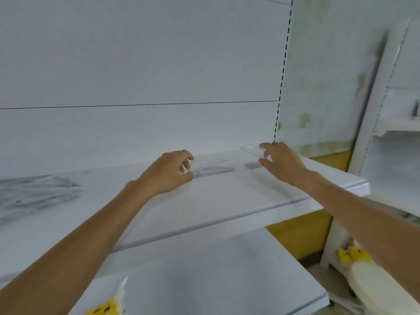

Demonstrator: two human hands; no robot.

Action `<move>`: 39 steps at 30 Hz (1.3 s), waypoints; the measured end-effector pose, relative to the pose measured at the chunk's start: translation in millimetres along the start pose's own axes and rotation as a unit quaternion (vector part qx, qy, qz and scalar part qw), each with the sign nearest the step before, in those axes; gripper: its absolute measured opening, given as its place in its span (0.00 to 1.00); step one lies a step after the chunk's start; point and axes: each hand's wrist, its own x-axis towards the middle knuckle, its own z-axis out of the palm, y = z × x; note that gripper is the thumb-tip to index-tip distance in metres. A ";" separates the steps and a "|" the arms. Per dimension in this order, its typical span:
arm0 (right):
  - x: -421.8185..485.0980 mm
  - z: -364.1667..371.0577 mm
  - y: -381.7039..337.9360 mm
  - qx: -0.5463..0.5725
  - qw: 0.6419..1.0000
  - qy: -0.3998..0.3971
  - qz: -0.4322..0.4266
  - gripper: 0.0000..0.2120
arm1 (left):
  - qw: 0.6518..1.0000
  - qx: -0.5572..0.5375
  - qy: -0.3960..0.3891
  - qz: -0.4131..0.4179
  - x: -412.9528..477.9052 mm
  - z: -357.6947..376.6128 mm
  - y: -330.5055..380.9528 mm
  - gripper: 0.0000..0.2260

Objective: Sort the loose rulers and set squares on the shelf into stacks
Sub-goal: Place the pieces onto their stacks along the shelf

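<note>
Both hands are over a white shelf (227, 201). My left hand (169, 172) has its fingers curled round the left end of a clear plastic ruler (211, 159), held just above the shelf with its shadow beneath. My right hand (280, 161) pinches the near end of another clear ruler (251, 150) between thumb and fingers, lifted near the shelf's back right corner. Both pieces are transparent and blurred, so their exact shapes are hard to make out. A blurred grey patch (34, 192) lies on the shelf at far left; I cannot tell what it is.
The shelf's white back panel (136, 64) rises behind, with a slotted upright (283, 71) at its right end. A lower shelf (204, 280) juts out below. Yellow-and-white plush toys lie at bottom left (106, 308) and bottom right (363, 269). Another white shelving unit (395, 110) stands to the right.
</note>
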 end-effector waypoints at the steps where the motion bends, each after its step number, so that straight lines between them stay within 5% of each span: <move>1: 4.3 -1.8 19.4 0.003 1.000 -0.007 -0.002 0.19 | 1.000 -0.003 -0.004 -0.004 9.1 11.6 11.6 0.13; 12: 45.1 5.1 142.6 0.078 0.994 -0.050 -0.049 0.18 | 0.998 0.028 -0.010 -0.055 64.5 79.4 76.3 0.14; 20: 68.7 13.6 149.3 0.112 0.987 -0.094 -0.072 0.21 | 0.993 0.079 -0.005 -0.086 85.0 81.7 84.5 0.18; 30: 99.1 34.9 125.9 0.178 0.945 -0.205 -0.184 0.14 | 0.982 0.047 0.100 -0.155 75.6 71.3 65.5 0.12; 39: 104.2 41.2 129.7 0.176 0.934 -0.239 -0.200 0.12 | 0.980 0.048 0.084 -0.174 86.4 79.9 68.1 0.14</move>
